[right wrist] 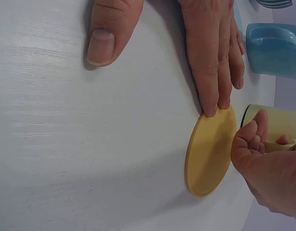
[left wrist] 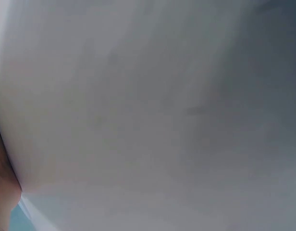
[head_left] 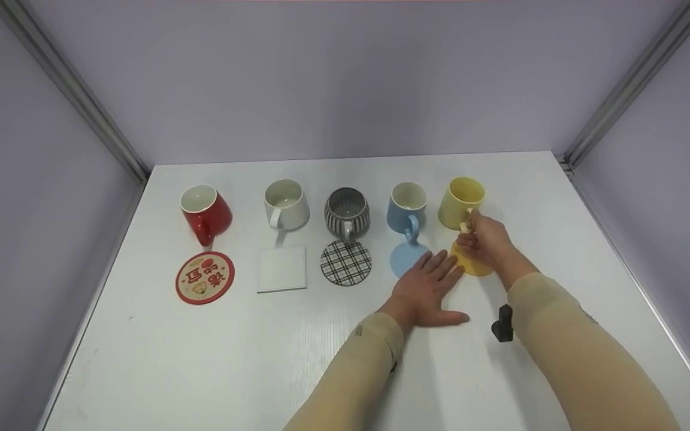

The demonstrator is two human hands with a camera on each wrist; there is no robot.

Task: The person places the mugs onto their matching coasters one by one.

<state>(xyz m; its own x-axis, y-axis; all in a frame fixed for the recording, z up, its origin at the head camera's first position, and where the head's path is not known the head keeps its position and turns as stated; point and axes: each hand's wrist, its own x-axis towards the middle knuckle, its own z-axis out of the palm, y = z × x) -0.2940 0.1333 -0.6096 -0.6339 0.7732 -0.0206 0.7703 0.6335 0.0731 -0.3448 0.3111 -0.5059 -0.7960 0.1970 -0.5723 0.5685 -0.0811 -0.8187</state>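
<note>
Five mugs stand in a row across the white tabletop point(head_left: 201, 359), each with a flat coaster on its near side, and not one is seated on its coaster yet. The person's right hand point(head_left: 486, 239) has its fingers curled round the handle of the cylindrical yellow mug point(head_left: 454, 209), at the right end of the row just behind the round yellow coaster point(head_left: 471, 266); whether the mug's base bears on the tabletop I can't tell. The left hand point(head_left: 424, 293) lies flat with straight fingers and thumb spread wide, fingertips at the edge of the yellow coaster and close by the round pale-blue coaster point(head_left: 405, 260). I'd judge the pairing by colour and look is done: the blue mug point(head_left: 402, 218) stands behind the blue coaster, the grey ribbed mug point(head_left: 336, 218) behind the round black-and-white checked coaster point(head_left: 346, 263), the white mug point(head_left: 292, 215) behind the square white coaster point(head_left: 282, 269), and the glossy red mug point(head_left: 216, 215) behind the round red-rimmed coaster with printed characters point(head_left: 205, 278). So the laying-out looks complete, and only the yellow pair has a hand properly at work on it; the three pairs further left sit untouched, handles towards the person. Any setting of mugs onto coasters would be all left to do.
</note>
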